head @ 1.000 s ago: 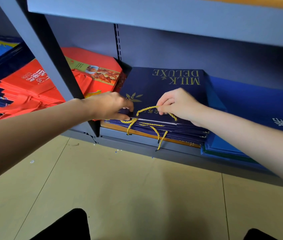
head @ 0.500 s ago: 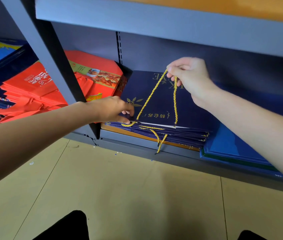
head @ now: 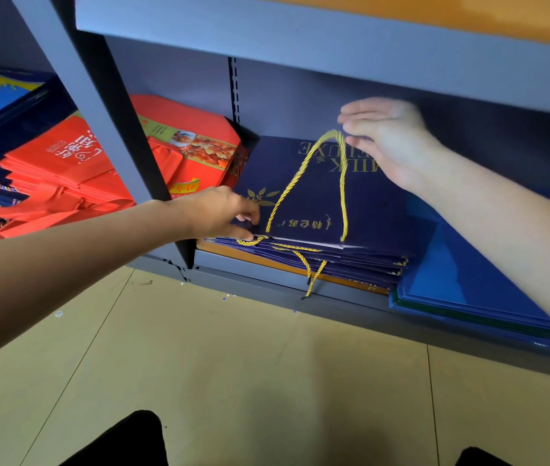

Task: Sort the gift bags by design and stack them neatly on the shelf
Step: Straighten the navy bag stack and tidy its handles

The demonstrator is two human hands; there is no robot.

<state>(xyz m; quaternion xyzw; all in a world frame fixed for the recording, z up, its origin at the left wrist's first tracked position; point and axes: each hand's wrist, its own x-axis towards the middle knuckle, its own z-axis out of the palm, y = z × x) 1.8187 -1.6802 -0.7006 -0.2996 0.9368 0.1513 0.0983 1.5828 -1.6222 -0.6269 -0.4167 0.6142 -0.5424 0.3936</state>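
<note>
Navy gift bag (head: 304,183), top of the stack under my hands: gold lettering, upside down to me, partly hidden by my right hand (head: 388,136); "MILK" and "…UXE" legible. Small gold Chinese script near its front edge, and white script on the red bags (head: 65,156), not readable.

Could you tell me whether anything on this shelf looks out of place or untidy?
Yes: a yellow rope handle from the navy bag stack dangles over the shelf's front edge. The top bag's handle loop lies across its face, under the right hand.

Bare forearms, no sleeves, dark-clad knees (head: 122,442) below
</note>
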